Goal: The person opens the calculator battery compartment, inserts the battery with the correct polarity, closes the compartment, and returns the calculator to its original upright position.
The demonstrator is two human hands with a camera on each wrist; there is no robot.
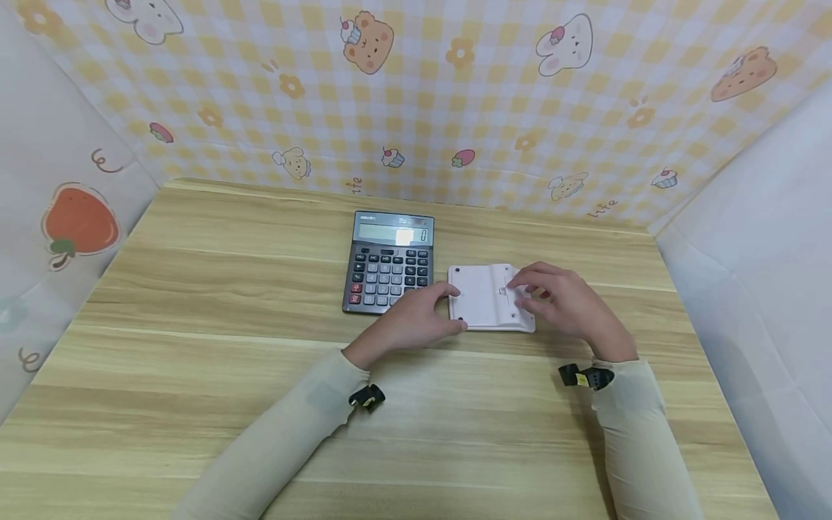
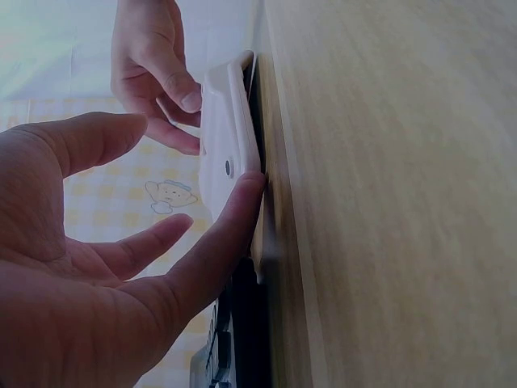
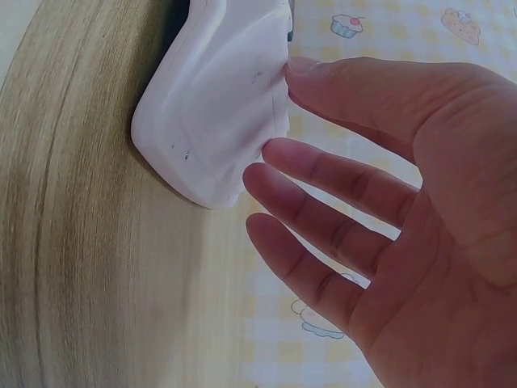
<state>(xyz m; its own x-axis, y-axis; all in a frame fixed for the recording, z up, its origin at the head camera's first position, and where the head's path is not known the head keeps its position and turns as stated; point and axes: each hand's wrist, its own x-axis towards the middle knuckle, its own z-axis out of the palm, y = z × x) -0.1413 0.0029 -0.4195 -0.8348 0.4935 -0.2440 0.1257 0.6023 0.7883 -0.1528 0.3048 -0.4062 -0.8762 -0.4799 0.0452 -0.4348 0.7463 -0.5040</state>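
Note:
A pale pink device [image 1: 477,296], which looks like a calculator lying back side up, has screws at its corners and a small latch on its raised strip. My left hand [image 1: 419,318] is at its left side, one fingertip touching the near-left corner. In the left wrist view, the other fingers of the left hand [image 2: 89,250] stand apart from it. Over the raised strip, my right hand [image 1: 562,300] has its fingertips at the latch. Seen from the right wrist, the right hand [image 3: 380,210] has loosely extended fingers beside the device [image 3: 218,105].
A dark grey desk calculator [image 1: 383,271] lies face up left of the pink device, its display showing 0; my left hand covers its lower right corner. Both lie on a wood-grain table [image 1: 260,404]. A yellow checked cloth [image 1: 416,108] hangs behind, with white sheets at both sides.

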